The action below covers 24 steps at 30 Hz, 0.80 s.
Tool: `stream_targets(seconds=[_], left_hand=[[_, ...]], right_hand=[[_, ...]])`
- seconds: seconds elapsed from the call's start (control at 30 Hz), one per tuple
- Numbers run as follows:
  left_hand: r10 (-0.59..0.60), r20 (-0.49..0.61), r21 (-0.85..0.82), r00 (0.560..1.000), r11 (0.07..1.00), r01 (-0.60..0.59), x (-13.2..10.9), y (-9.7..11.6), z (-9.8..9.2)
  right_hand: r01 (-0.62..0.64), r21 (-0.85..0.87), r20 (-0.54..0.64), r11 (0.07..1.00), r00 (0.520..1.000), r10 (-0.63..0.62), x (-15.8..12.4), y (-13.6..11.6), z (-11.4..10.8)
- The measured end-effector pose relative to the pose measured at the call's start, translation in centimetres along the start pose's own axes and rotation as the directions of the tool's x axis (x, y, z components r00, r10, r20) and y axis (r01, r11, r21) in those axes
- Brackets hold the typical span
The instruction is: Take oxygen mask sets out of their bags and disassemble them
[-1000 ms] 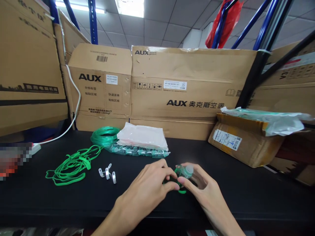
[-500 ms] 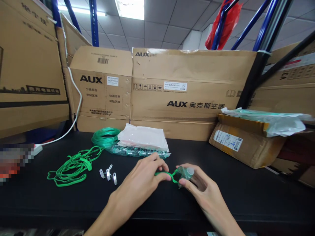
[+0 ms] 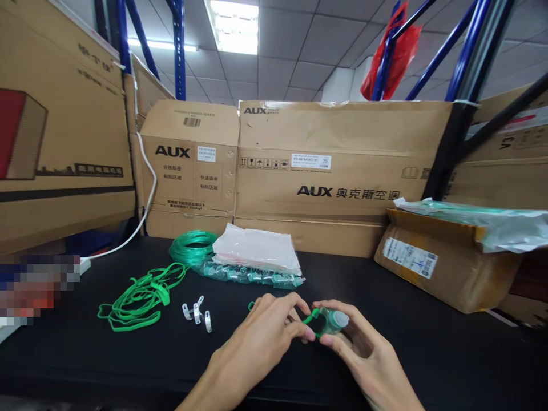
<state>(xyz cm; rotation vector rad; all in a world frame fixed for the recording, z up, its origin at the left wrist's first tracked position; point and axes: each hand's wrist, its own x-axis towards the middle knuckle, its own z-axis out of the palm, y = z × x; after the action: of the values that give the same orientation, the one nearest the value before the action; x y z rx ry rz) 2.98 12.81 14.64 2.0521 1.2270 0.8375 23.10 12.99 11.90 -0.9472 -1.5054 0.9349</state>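
My right hand [image 3: 363, 339] holds a small translucent green face mask [image 3: 331, 321] with a pale round port, thumb and fingers closed around its rim. Pinched in my left hand [image 3: 265, 331] is a green elastic strap [image 3: 313, 314] that runs to the mask's near side. A bit of green loop [image 3: 251, 306] pokes out behind the left hand. Bent metal strips [image 3: 197, 313] lie to the left, beside a tangle of green elastic straps [image 3: 139, 302]. The left fingertips partly hide where strap and mask meet.
Behind my hands are a coil of green tubing [image 3: 190, 246], white packets [image 3: 257, 248] and a row of bagged green masks [image 3: 252, 275]. Large cardboard boxes [image 3: 342, 228] wall the back of the black table [image 3: 141, 357]. An opened carton [image 3: 454, 274] stands at the right.
The view has tilted up slightly, shifting the scene right and down. My left hand has moved closer to the mask, and less strap shows between the hands.
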Motion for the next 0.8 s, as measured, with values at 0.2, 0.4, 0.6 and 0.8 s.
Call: stream_targets(seconds=[0.2, 0.4, 0.6, 0.8], left_hand=[[-0.030, -0.068, 0.096, 0.997, 0.995, 0.037, -1.3, 0.7, -0.6], [0.073, -0.257, 0.254, 0.964, 0.967, -0.005, -3.9, 1.9, -7.2], [0.056, -0.679, 0.385, 0.732, 0.877, 0.289, -7.0, 0.6, -15.2], [-0.074, -0.629, 0.526, 0.774, 0.693, 0.494, -7.9, -8.4, -18.1]], right_hand=[[0.026, -0.035, -0.073, 0.999, 0.997, -0.028, 0.4, 1.6, -0.6], [0.027, 0.020, -0.402, 0.999, 0.916, -0.017, 1.2, 2.0, -1.9], [0.038, -0.156, -0.216, 0.987, 0.974, -0.072, 1.2, 1.9, -1.4], [0.026, -0.364, -0.129, 0.931, 0.989, -0.079, 0.9, 1.5, -1.3]])
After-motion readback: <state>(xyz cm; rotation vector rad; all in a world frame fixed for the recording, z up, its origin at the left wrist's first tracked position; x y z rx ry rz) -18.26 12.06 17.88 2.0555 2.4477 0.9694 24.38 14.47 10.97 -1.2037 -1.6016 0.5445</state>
